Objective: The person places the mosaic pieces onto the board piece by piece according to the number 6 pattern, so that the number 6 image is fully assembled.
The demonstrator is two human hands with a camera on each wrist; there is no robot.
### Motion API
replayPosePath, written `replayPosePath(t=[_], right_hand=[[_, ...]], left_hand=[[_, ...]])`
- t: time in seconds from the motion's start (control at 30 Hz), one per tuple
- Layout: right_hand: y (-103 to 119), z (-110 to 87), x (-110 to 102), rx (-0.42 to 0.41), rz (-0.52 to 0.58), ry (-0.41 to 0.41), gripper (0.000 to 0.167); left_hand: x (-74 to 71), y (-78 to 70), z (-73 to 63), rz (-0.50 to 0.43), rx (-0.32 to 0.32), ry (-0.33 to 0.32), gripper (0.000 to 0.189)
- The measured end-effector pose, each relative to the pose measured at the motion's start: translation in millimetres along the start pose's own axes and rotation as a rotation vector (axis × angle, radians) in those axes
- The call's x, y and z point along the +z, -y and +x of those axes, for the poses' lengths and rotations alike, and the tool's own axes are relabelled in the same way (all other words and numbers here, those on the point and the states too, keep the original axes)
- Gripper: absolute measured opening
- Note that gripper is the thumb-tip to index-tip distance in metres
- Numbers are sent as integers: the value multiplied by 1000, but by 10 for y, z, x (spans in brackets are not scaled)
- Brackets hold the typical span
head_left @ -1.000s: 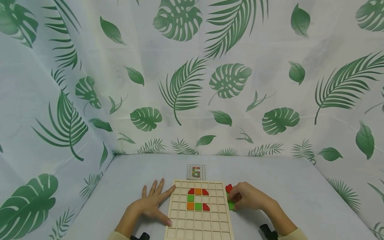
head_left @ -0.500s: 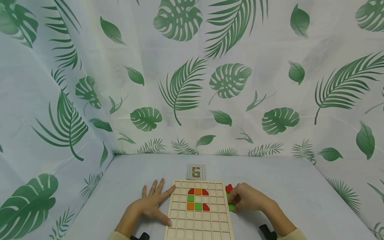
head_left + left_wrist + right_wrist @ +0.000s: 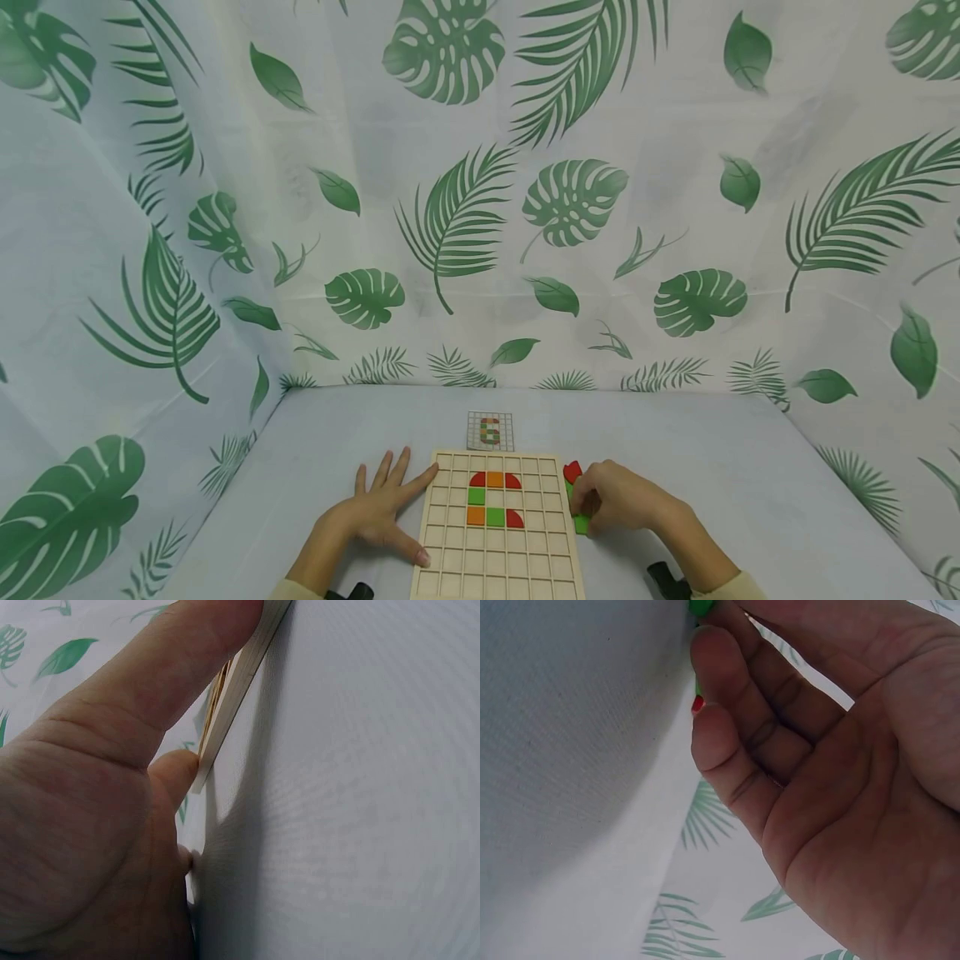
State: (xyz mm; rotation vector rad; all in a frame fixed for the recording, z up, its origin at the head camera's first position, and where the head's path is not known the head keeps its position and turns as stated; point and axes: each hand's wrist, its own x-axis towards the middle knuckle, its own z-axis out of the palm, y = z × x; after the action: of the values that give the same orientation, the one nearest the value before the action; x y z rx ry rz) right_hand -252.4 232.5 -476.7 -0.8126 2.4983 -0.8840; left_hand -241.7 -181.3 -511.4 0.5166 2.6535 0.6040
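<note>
A wooden grid board lies in front of me, with red, orange and green tiles set in several of its cells. My left hand is spread along the board's left side, thumb and index finger touching its edge; the left wrist view shows the thumb against the board's side. Just off the right edge, my right hand has its fingers curled and pinches a green tile from the loose ones. In the right wrist view that green tile shows at the fingertips, mostly hidden.
Loose red tiles lie beyond the right hand, beside the board. A small pattern card with a gridded figure lies behind the board. The white table meets a leaf-print cloth at the back and sides.
The right hand has shifted slightly toward me, and the green tile under its fingers has slid the same way. The left hand and the tiles on the board stay put.
</note>
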Motion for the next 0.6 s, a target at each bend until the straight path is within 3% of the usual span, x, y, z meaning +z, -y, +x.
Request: replayPosePath(t=[0.37, 0.6], right_hand=[[117, -42, 19, 36, -118, -7, 31], [130, -41, 46, 7, -171, -36, 34]], left_hand=[[1, -4, -5, -6, -6, 0, 130], [-4, -6, -4, -6, 2, 0, 130]])
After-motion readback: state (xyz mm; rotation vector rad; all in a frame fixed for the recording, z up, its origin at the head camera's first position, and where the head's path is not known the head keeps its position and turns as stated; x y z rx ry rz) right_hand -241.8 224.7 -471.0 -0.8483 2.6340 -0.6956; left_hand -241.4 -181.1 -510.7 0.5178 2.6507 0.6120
